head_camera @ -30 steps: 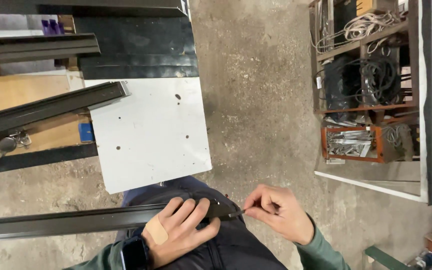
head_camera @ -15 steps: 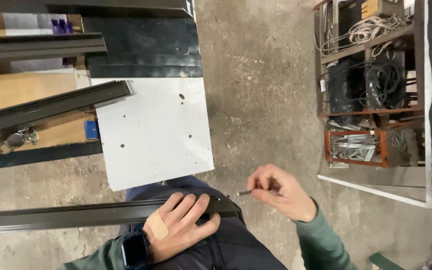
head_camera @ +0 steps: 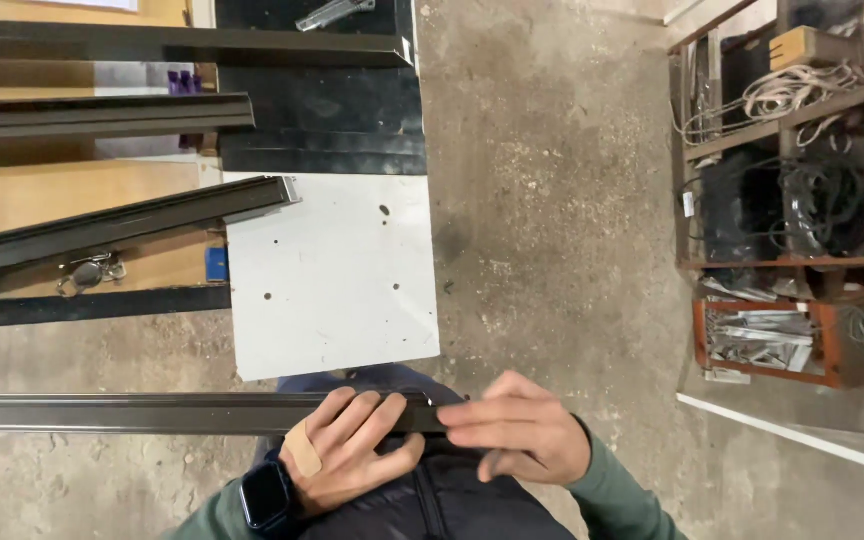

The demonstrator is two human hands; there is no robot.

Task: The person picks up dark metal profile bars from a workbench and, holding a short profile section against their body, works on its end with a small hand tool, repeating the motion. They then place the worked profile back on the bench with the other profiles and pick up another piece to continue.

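Head view. A long dark metal profile (head_camera: 192, 412) is seen lying horizontally across the lower part of the frame, its long axis running from the left edge to an end just right of centre. That end rests over the person's lap. The left hand (head_camera: 352, 450) is laid flat over the profile near its right end, fingers spread and curled lightly over the top edge, so the profile is pressed down rather than fully enclosed. An adhesive bandage (head_camera: 302, 450) is worn on the back of this hand, and a dark wristwatch (head_camera: 267, 497) on the wrist. The right hand (head_camera: 517, 432) is positioned at the very end of the profile, fingers extended leftward and nearly touching the left hand's fingertips; whether anything is pinched beneath these fingers cannot be told. Both hands are at the profile's right end; the remaining length extends away to the left.

In the upper left of the frame, further dark profiles (head_camera: 122, 225) are laid across a table (head_camera: 62, 190) with a wooden top. A white panel (head_camera: 332, 280) with small holes lies at centre, above the lap. A bunch of keys (head_camera: 87, 272) rests on the table.

At the right of the frame, a metal shelf rack (head_camera: 782, 260) is seen. Coiled cables (head_camera: 822, 200) are held on its middle level, and an orange tray (head_camera: 762, 340) of metal parts sits at the bottom. The floor (head_camera: 552, 200) is bare concrete.
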